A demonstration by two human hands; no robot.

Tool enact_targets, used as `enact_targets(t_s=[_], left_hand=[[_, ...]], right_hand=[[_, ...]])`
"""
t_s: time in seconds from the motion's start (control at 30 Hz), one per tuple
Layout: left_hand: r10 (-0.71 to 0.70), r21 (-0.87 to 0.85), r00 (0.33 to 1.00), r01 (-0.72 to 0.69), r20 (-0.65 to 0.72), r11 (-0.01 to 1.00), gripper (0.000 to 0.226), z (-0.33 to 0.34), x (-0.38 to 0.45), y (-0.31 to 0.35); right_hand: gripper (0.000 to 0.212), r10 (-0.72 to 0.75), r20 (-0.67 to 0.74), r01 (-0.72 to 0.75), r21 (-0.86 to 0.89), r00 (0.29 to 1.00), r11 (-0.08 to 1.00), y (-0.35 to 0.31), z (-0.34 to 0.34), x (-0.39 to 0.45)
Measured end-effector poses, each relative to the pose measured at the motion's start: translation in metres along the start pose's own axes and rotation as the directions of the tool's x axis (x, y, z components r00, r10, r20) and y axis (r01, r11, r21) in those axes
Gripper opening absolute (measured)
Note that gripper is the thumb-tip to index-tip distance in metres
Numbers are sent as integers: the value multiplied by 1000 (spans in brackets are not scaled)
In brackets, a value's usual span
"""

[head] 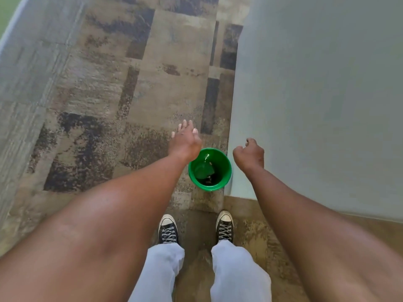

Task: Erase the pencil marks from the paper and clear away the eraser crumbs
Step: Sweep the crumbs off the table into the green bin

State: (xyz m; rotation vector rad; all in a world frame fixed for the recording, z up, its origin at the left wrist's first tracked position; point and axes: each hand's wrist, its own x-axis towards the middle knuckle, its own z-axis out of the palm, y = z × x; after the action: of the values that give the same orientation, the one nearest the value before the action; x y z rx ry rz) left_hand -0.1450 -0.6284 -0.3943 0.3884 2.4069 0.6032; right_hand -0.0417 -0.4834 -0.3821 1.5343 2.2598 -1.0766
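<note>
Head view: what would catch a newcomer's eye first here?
The bright green bucket on the patterned carpet, just ahead of the black sneakers. Both bare arms reach over it: the left hand has straight fingers, the right hand is loosely curled beside the pale wall.

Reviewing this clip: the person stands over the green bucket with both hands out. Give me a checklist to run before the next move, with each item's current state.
1. Round green plastic bucket upright on the floor, mouth open: ok.
2. Left hand above the bucket's far left rim, fingers spread, nothing visible in it: ok.
3. Right hand fingers curled; whether it holds crumbs: cannot tell.
4. Right hand over the bucket mouth: not ok, it is off to the right, in front of the pale grey wall.
5. Black and white sneakers clear of the bucket: ok.
6. Paper and eraser in view: not ok, neither shows.
</note>
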Motion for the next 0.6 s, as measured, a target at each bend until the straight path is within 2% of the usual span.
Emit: enact_targets(t_s=[0.17,0.6], left_hand=[[-89,37,995,88,49,995,54,56,32,-44],[-268,-137,953,287,142,948,53,196,109,-143]], right_hand=[[57,68,31,-67,-3,997,998,34,49,46],[62,123,33,-119,-114,992,986,110,160,166]])
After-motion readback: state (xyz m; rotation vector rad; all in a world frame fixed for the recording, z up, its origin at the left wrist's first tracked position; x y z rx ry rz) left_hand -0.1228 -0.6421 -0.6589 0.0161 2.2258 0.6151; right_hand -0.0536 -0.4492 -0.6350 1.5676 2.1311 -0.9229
